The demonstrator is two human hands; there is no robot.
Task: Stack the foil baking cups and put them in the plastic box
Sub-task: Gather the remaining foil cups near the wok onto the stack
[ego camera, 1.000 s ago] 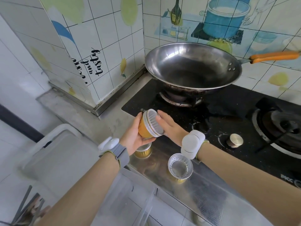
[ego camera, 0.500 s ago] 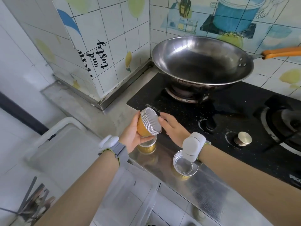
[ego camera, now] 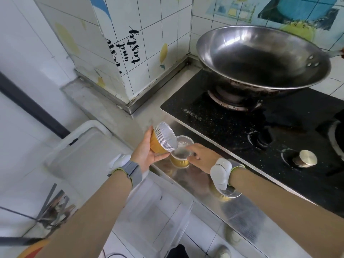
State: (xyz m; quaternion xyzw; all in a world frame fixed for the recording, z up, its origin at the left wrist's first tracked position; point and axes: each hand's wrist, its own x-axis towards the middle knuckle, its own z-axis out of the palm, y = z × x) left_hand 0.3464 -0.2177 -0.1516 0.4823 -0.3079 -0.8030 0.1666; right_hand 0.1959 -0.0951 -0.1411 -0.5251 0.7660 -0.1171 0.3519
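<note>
Left hand (ego camera: 147,153) grips the stack of foil cups (ego camera: 163,139) round its gold wall. Right hand (ego camera: 201,157) has fingers at the rim of a single cup (ego camera: 179,161) standing on the steel ledge (ego camera: 186,175); a full pinch cannot be confirmed.

Step in hand: collecting. The next move calls for lifting that cup and nesting it mouth-aligned. Another cup (ego camera: 229,195) remains, and the plastic box (ego camera: 187,216) waits nearer.

The stack lies tipped (axis left to right), mouth facing right toward the hob.

White tiled walls (ego camera: 162,25) with decals, black gas hob (ego camera: 232,123), steel wok (ego camera: 260,58), steel counter edge (ego camera: 242,211)
</note>
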